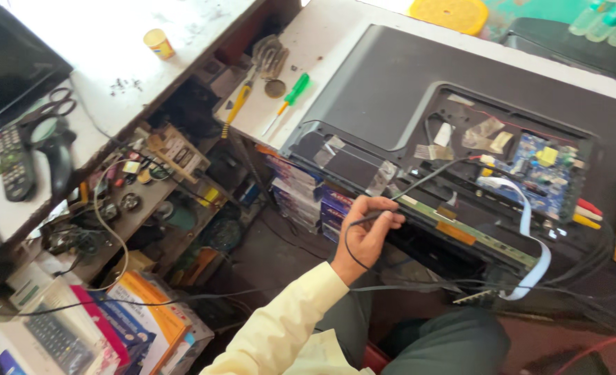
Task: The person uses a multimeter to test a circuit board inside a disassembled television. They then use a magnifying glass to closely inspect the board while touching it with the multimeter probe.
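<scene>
Already the television (391, 90) lies face down on the bench with its rear cover off and the blue circuit board (540, 173) bare; probing looks barely begun. My left hand (367, 232), forearm raised, pinches a black probe lead (419, 184) at the television's lower edge. My right hand is unseen.

I record a pale yellow sleeve (280, 326) above the left hand (365, 236), whose fingers (381, 212) pinch a black probe lead (419, 184). The television back panel (384, 83) reads dark grey; its circuit board (544, 173) is blue with yellow parts. The ribbon cable (530, 229) is white. The tabletop (322, 42) is off-white. One screwdriver (290, 97) has a green handle, another screwdriver (237, 107) a yellow one.
</scene>
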